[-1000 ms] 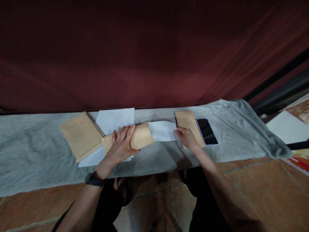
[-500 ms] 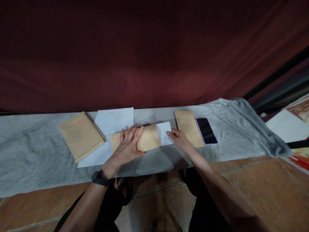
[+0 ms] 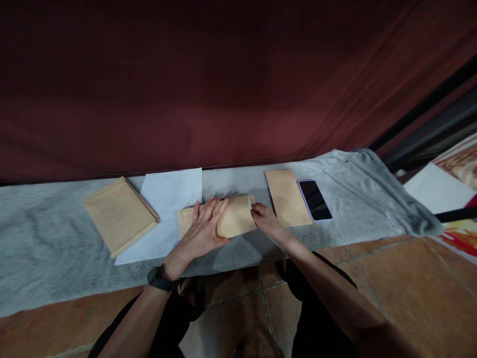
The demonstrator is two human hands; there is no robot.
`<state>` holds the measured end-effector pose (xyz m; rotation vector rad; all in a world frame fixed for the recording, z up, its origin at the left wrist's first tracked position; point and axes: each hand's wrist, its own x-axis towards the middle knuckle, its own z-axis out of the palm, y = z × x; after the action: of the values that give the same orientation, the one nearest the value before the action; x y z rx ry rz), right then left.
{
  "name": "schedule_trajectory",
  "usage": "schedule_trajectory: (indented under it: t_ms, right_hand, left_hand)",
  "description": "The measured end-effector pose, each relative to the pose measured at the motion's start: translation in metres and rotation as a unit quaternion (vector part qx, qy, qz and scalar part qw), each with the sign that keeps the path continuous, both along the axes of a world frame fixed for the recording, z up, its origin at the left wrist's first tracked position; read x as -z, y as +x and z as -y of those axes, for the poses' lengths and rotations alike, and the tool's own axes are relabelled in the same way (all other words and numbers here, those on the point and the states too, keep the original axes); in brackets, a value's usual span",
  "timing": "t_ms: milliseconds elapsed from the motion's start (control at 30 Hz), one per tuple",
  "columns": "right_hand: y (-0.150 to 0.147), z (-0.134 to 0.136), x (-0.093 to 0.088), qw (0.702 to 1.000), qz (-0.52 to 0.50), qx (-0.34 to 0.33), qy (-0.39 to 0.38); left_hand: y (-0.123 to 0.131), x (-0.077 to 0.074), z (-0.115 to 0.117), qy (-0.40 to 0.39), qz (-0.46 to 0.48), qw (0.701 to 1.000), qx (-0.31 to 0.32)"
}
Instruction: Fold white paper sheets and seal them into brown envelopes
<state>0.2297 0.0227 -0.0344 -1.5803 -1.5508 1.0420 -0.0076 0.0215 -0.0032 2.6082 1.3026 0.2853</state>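
Note:
My left hand [image 3: 204, 229] lies flat with fingers spread on a brown envelope [image 3: 234, 219] in the middle of the grey cloth [image 3: 55, 238]. My right hand [image 3: 263, 218] pinches at the envelope's open right end, where only a sliver of white paper shows. The folded white sheet is almost wholly inside the envelope.
A stack of brown envelopes [image 3: 118, 214] lies at the left, partly on a white sheet [image 3: 168, 196]. Another brown envelope [image 3: 286, 197] and a black phone [image 3: 315, 200] lie to the right. A dark red curtain [image 3: 223, 84] hangs behind. Tiled floor [image 3: 391, 278] is in front.
My right hand has pushed the white folded sheet leftward into the brown envelope, from mostly sticking out to nearly hidden. My left hand stayed pressing on the envelope.

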Motion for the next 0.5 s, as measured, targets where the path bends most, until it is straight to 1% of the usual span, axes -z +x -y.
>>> schedule_trajectory:
  t_ms: [133,200,300,367,433,500]
  right_hand:
    - [0.0004,0.0025,-0.0059,0.999,-0.018,0.030,-0.029]
    - [-0.0013,0.0032,-0.0071,0.997,-0.042,0.061,-0.020]
    - [-0.0046,0.0027,-0.0060,0.988,-0.092,0.124,0.015]
    - [-0.0055,0.0018,-0.0045,0.979,-0.134,0.152,0.005]
    - [-0.0042,0.0014,-0.0034,0.972,-0.190,0.136,-0.032]
    - [-0.0009,0.0017,-0.0031,0.960,-0.255,0.095,-0.069]
  left_hand:
    - [-0.0002,0.0008,-0.0009,0.006,-0.004,1.000,0.002]
    - [0.0002,0.0000,-0.0011,0.012,-0.004,1.000,0.004]
    - [0.0012,-0.0022,-0.0010,0.022,-0.001,1.000,0.006]
    - [0.0015,-0.0040,-0.0008,0.030,0.000,1.000,0.007]
    - [0.0011,-0.0055,-0.0006,0.039,0.002,0.999,0.010]
    - [0.0001,-0.0066,-0.0005,0.050,0.008,0.999,0.013]
